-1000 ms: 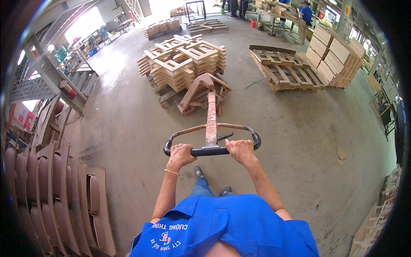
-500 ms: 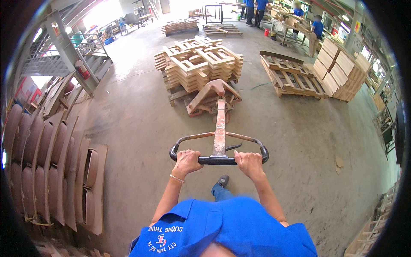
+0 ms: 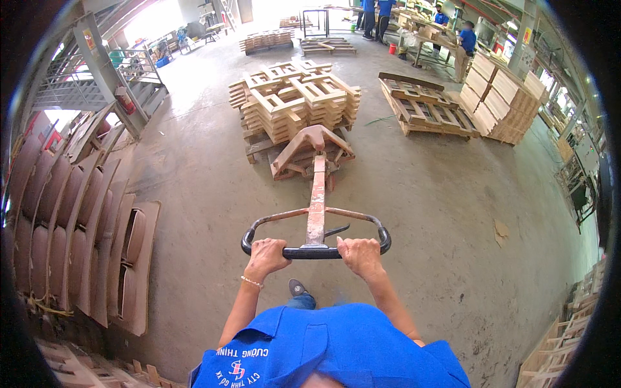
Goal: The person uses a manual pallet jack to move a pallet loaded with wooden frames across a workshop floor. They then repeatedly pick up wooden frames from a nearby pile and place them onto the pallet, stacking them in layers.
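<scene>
We kept both hands, left (image 3: 266, 254) and right (image 3: 359, 253), with fingers clenched on the handle (image 3: 315, 252); the jack (image 3: 312, 147) stayed under the frames (image 3: 294, 100), which had drawn farther ahead

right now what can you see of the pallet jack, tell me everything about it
The pallet jack looks like worn metal, with faded reddish paint. A long tiller slants from its pump housing to a black loop handle with a small lever inside the loop. The left hand and right hand both grip the handle's near bar. Its far end sits under a stack of wooden frames on the concrete floor; forks and wheels are hidden.
</scene>
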A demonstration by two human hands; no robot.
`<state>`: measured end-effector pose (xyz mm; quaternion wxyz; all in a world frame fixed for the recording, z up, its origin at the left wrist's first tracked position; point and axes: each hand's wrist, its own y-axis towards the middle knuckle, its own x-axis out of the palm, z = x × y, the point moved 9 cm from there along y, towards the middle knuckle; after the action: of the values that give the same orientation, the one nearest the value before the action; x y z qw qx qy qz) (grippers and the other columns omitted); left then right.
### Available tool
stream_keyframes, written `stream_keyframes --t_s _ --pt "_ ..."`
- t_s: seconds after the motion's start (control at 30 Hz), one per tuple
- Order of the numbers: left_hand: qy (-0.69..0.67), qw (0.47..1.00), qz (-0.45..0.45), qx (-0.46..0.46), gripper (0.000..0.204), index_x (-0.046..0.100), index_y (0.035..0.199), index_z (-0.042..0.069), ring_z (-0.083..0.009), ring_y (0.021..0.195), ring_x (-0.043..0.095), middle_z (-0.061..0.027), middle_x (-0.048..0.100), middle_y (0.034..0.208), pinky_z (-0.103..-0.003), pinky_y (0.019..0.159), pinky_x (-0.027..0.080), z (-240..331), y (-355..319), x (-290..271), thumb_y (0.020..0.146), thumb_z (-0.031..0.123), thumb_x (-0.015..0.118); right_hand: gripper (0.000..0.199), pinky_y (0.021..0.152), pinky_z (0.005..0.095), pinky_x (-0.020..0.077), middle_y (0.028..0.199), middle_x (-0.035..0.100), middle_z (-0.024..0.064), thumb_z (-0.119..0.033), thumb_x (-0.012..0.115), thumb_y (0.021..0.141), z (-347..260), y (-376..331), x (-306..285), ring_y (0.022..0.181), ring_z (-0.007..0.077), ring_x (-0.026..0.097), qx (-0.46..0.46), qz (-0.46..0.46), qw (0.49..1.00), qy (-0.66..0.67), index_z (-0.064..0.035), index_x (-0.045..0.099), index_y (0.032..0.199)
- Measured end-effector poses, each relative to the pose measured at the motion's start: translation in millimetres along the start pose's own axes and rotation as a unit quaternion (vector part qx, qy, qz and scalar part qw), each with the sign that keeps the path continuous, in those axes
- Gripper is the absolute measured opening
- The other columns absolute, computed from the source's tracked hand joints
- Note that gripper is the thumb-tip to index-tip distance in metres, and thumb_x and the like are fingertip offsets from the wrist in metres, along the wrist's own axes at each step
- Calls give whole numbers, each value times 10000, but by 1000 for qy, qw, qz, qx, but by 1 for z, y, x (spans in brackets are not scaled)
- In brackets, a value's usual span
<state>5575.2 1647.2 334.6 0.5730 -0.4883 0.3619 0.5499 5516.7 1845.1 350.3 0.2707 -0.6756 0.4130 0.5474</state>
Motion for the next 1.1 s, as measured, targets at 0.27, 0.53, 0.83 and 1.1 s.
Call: stream_keyframes --t_s 0.27,0.53,0.83,1.1 --pt "-12 999 -14 -41 229 639 710 77 -315 783 638 -147 651 748 -422 710 476 45 -90 30 650 296 662 490 606 434 463 622 631 124 -396 384 933 4 -93 -12 604 302 632 -31 4 999 23 -90 648 657" --pt "-28 999 31 -31 226 618 683 75 -319 743 632 -146 638 707 -425 686 474 91 -166 50 622 286 672 480 606 432 461 633 631 125 -388 388 933 12 -181 -28 609 303 628 -40 9 999 19 -90 638 652" --pt "1 999 31 -28 209 650 708 76 -305 788 639 -144 655 752 -411 723 479 114 -272 65 641 274 652 472 585 437 469 629 627 133 -382 393 927 -14 -285 -33 599 312 627 -52 20 998 9 -85 644 658" --pt "-14 999 5 -34 209 660 736 92 -308 799 639 -142 657 765 -411 732 479 154 -341 99 643 279 650 512 579 429 474 601 625 137 -396 373 932 0 -371 -30 581 305 633 -48 17 999 18 -91 657 635"
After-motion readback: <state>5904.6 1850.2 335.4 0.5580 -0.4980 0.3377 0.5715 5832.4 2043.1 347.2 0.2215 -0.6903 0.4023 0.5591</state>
